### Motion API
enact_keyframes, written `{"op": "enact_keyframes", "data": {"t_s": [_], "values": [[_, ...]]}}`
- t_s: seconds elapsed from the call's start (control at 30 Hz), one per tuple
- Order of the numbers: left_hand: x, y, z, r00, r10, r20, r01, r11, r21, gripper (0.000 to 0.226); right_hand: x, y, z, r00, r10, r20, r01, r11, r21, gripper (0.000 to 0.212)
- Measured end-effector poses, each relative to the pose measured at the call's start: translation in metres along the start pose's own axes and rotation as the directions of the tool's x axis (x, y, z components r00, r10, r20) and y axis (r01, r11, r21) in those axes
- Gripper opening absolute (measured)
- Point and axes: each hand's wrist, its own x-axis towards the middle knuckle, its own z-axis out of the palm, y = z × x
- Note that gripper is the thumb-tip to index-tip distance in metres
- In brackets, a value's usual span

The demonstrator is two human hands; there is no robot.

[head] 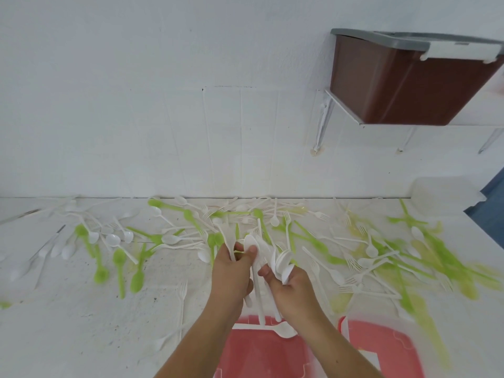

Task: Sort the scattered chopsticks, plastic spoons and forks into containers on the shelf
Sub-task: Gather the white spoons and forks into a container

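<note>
Head view: white spoons [250, 242] are held in both hands over the table [81, 323].
Bowls are pointed away, handles toward the body; the thin, glossy bundle is gripped by left hand [231, 271] and right hand [290, 291]. The brown bin [395, 85] sits on the shelf [474, 121] up-right, nearer the right hand.

Tabletop [68, 323]: goes back to the wall [163, 105].
Spoons and forks [113, 239]: scattered across the tabletop, left and right of the hands.
Hands: left hand [231, 271] and right hand [291, 287] together in the middle, both holding a bunch of spoons [259, 249].
Tubs: left tub [261, 356] and right tub [381, 347] at the front, under the arms.
Shelf [477, 121]: high on the right, a box [395, 85] on it.
Back tub [444, 195]: on the tabletop, below the shelf.
</note>
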Motion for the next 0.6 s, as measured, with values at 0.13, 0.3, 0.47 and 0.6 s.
{"op": "enact_keyframes", "data": {"t_s": [0.13,0.3,0.47,0.6], "values": [[-0.001,-0.001,0.002,0.995,-0.075,0.062,0.075,0.997,0.010,0.013,0.000,-0.005,-0.002,0.997,0.013,0.082,-0.015,0.999,0.028,0.025],[0.009,0.003,-0.011,0.996,-0.049,0.081,0.044,0.997,0.066,0.014,0.006,0.001,-0.013,0.984,0.049,0.169,-0.054,0.998,0.024,0.030],[0.011,0.001,-0.011,0.992,-0.015,0.123,0.002,0.995,0.104,0.013,0.007,-0.004,-0.021,0.988,0.057,0.142,-0.051,0.998,-0.044,0.033],[0.003,0.000,-0.001,0.980,-0.086,0.178,0.077,0.995,0.057,0.017,0.005,-0.010,-0.015,0.958,0.130,0.255,-0.123,0.991,-0.044,0.044]]}}
